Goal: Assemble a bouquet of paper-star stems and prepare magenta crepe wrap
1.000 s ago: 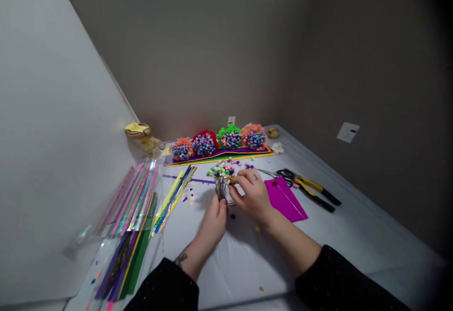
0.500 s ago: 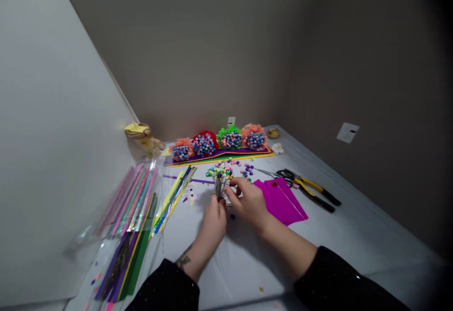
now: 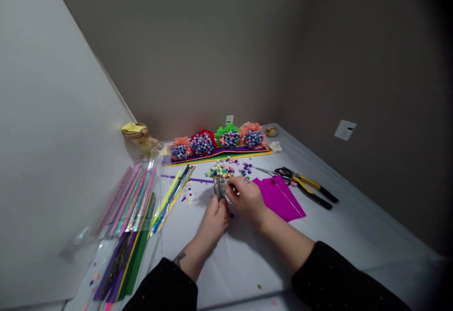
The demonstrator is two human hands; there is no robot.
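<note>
My left hand (image 3: 215,214) is closed around the lower stems of a small bouquet of paper stars (image 3: 220,172), which stands upright over the table. Its heads are mostly pale green, with some blue, pink and gold, on thin silvery stems. My right hand (image 3: 247,200) is at the bouquet's right side, thumb and fingertips pinched together against the stems just under the heads. Whatever sits between those fingertips is too small to make out. Loose purple and pink stars (image 3: 245,168) lie just behind the bouquet.
Finished star bouquets in crepe paper (image 3: 202,142) line the back on folded coloured sheets. Right are a magenta sheet (image 3: 283,202), scissors (image 3: 279,173) and yellow-black pliers (image 3: 313,190). Left lie paper strips (image 3: 173,200) and plastic packs of strips (image 3: 130,202). A tan pot (image 3: 136,134) stands behind.
My right fingertips have drawn closer together by the stems. The bouquet's heads look slightly more spread, and the left hand keeps its grip. The view has shifted slightly.
</note>
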